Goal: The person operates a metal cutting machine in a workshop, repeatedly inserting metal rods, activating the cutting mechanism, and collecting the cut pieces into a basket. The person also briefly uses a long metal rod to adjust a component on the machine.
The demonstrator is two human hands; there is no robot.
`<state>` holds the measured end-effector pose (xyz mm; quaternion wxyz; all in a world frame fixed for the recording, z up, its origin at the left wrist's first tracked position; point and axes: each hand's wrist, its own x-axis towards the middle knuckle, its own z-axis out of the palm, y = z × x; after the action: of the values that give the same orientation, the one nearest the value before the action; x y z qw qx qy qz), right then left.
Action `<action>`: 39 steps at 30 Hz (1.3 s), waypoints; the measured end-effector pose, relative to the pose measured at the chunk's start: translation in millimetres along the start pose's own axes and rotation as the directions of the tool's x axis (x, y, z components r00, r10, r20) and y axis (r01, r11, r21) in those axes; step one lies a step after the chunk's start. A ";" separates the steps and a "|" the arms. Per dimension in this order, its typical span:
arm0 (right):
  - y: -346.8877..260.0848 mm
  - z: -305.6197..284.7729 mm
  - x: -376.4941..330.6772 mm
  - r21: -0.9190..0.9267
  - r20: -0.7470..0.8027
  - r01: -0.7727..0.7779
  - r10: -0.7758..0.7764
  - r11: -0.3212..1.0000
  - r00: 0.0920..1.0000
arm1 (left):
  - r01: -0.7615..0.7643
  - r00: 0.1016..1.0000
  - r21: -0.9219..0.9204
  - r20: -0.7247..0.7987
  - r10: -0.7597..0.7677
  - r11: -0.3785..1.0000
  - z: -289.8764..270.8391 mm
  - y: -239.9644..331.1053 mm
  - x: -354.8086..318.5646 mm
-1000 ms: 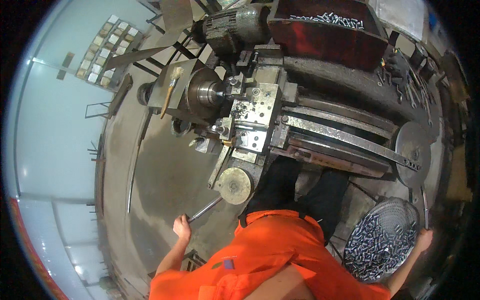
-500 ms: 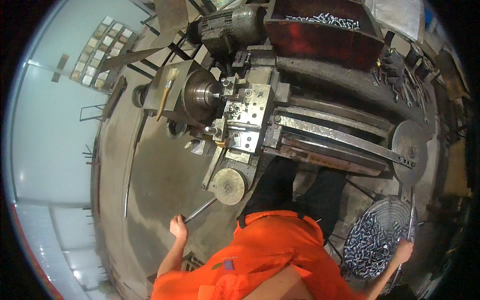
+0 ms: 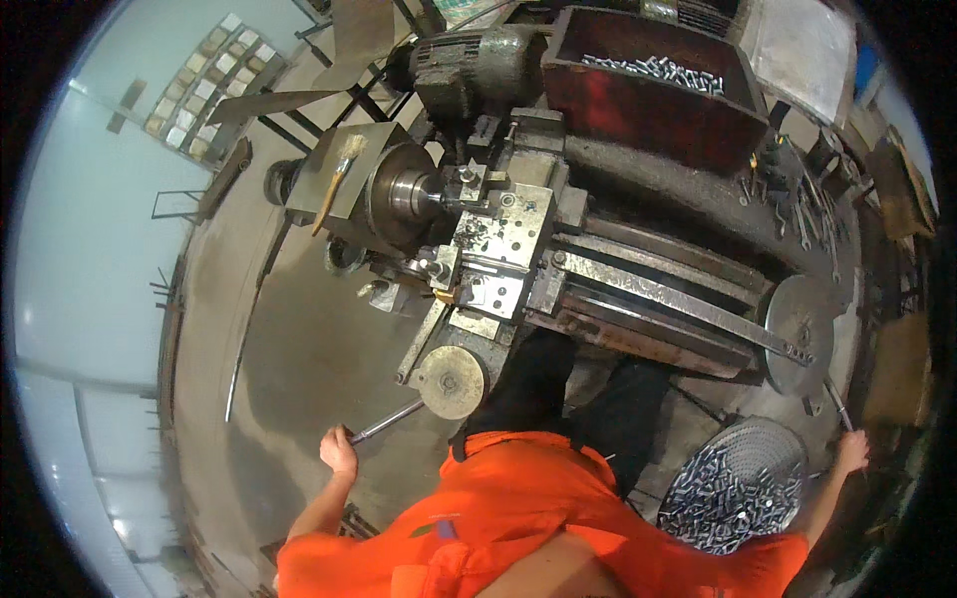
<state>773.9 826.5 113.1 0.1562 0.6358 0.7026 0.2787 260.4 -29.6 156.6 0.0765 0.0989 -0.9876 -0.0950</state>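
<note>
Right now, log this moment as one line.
left hand: grips lathe lever | right hand: on rod | near: basket

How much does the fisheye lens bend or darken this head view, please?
Head view: straight edges of the lathe bed bow toward the rim; corners are black. The left hand on the lever is sharp; the right hand sits small and dim near the edge.

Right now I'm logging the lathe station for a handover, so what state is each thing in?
left hand: closed on the end of a metal lever
right hand: at the lower end of a thin rod, grip unclear
round basket: heaped with small metal parts
red bin: parts lying inside
brush: resting on the headstock
handwheel: untouched
</note>
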 end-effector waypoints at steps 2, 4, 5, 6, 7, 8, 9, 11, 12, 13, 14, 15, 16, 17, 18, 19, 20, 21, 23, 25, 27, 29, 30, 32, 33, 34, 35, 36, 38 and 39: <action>13.8 37.6 23.1 -0.023 -0.074 -0.122 0.120 0.992 0.990 | -0.030 0.999 0.004 -0.028 0.030 1.000 18.2 3.9 23.3; -13.8 18.8 45.5 -0.122 -0.060 -0.107 0.100 0.987 0.993 | -0.081 0.994 -0.043 -0.072 0.078 0.996 18.0 -9.8 19.7; -16.0 15.4 43.2 -0.099 -0.093 -0.115 0.106 0.988 0.990 | -0.129 0.988 -0.078 -0.096 0.121 0.989 20.5 -10.0 28.0; -21.3 13.4 37.1 -0.076 -0.126 -0.123 0.113 0.990 0.986 | -0.175 0.982 -0.114 -0.086 0.166 0.978 22.4 -7.5 45.3; -18.9 14.2 30.9 -0.060 -0.162 -0.142 0.131 0.988 0.978 | -0.226 0.974 -0.162 -0.073 0.217 0.961 29.7 1.2 71.7; -11.7 18.8 22.7 -0.022 -0.282 -0.154 0.141 0.988 0.949 | -0.330 0.943 -0.188 -0.100 0.316 0.925 46.3 8.9 105.4; -23.0 6.7 21.1 -0.033 -0.040 -0.133 0.132 0.991 0.990 | -0.399 0.917 -0.160 -0.046 0.397 0.903 49.2 11.1 130.5; -39.3 -12.1 11.7 0.026 -0.053 -0.124 0.125 0.992 0.991 | -0.639 0.753 0.014 -0.191 0.629 0.769 81.0 12.4 188.9; -43.3 -23.9 7.1 0.099 -0.027 -0.138 0.141 0.985 0.990 | -0.656 0.749 -0.001 -0.131 0.650 0.755 84.9 34.4 202.9; -53.2 -36.0 -2.0 0.183 0.004 -0.147 0.148 0.972 0.989 | -0.672 0.738 -0.004 -0.077 0.670 0.740 74.0 61.0 210.4; -64.6 -53.2 -8.2 0.192 0.028 -0.122 0.118 0.974 0.993 | -0.646 0.761 0.040 -0.053 0.647 0.763 69.1 72.7 212.3; -60.1 -52.1 -15.4 0.238 -0.014 -0.127 0.134 0.963 0.991 | -0.636 0.769 0.067 -0.026 0.638 0.769 73.9 88.0 218.8; -61.6 -56.2 -23.3 0.240 -0.032 -0.113 0.124 0.964 0.992 | -0.626 0.778 0.020 -0.065 0.625 0.780 74.9 96.6 221.6; -63.6 -56.3 -35.7 0.243 -0.046 -0.098 0.113 0.965 0.993 | -0.616 0.785 -0.024 -0.104 0.611 0.787 76.4 101.1 222.0; -63.8 -57.6 -46.1 0.257 -0.043 -0.100 0.115 0.961 0.992 | -0.607 0.792 -0.068 -0.142 0.594 0.792 77.1 101.9 222.8; -63.1 -66.0 -55.2 0.260 -0.037 -0.098 0.111 0.961 0.993 | -0.603 0.780 -0.065 -0.255 0.571 0.795 77.1 100.2 227.2; -60.0 -70.2 -63.4 0.324 0.002 -0.123 0.129 0.938 0.992 | -0.602 0.756 -0.063 -0.366 0.542 0.796 79.3 98.6 230.2; -55.9 -69.1 -71.3 0.326 0.014 -0.117 0.118 0.938 0.993 | -0.599 0.723 -0.062 -0.471 0.505 0.798 80.5 96.4 233.1; -64.5 -97.3 -95.4 0.372 -0.005 -0.081 0.089 0.925 0.996 | -0.220 0.930 -0.473 -0.365 0.038 0.853 78.6 65.2 240.4; -48.7 -81.3 -117.2 0.375 0.011 -0.061 0.061 0.925 0.998 | 0.209 0.829 -0.635 -0.288 -0.480 0.743 96.6 58.6 232.2; -44.9 -72.6 -132.6 0.458 -0.052 -0.010 0.039 0.889 0.998 | 0.033 0.959 -0.410 -0.245 -0.145 0.911 159.0 21.5 242.8; -48.8 -85.9 -157.2 0.521 -0.100 0.018 0.040 0.854 0.994 | -0.038 0.996 -0.150 0.079 0.051 0.988 167.4 34.2 242.5; -50.8 -90.6 -163.9 0.544 -0.052 -0.002 0.036 0.839 0.998 | -0.209 0.977 -0.132 0.016 0.213 0.969 171.9 50.1 240.2; -49.8 -95.0 -172.9 0.667 0.039 -0.013 -0.017 0.745 0.999 | -0.443 0.894 -0.019 0.073 0.443 0.896 179.7 69.2 248.6; -46.4 -79.8 -171.6 0.561 -0.053 0.132 -0.123 0.817 0.991 | -0.515 0.847 0.055 0.190 0.497 0.856 185.4 75.5 254.3; -58.0 -89.2 -174.6 0.619 0.012 0.050 -0.073 0.783 0.997 | -0.597 0.800 0.130 0.166 0.576 0.791 186.6 79.4 258.0; -66.3 -102.5 -183.1 0.667 0.083 -0.040 -0.020 0.744 0.996 | -0.571 0.810 0.097 0.223 0.542 0.815 184.4 87.5 261.9; -69.0 -100.0 -185.6 0.706 0.075 -0.041 -0.017 0.707 0.997 | -0.542 0.815 0.066 0.281 0.506 0.837 179.6 96.1 266.3; -81.1 -141.9 -208.4 0.785 0.139 -0.065 -0.073 0.617 0.988 | -0.491 0.856 0.022 0.198 0.478 0.871 184.6 100.5 257.8; -75.8 -107.1 -201.0 0.778 0.089 -0.025 -0.071 0.628 0.993 | -0.345 0.922 -0.081 0.156 0.354 0.935 192.6 113.2 245.5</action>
<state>680.1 606.0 126.4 -0.0909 0.6464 0.7523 -0.0893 -30.7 61.0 25.3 0.0112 -0.0891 -0.9895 -0.1133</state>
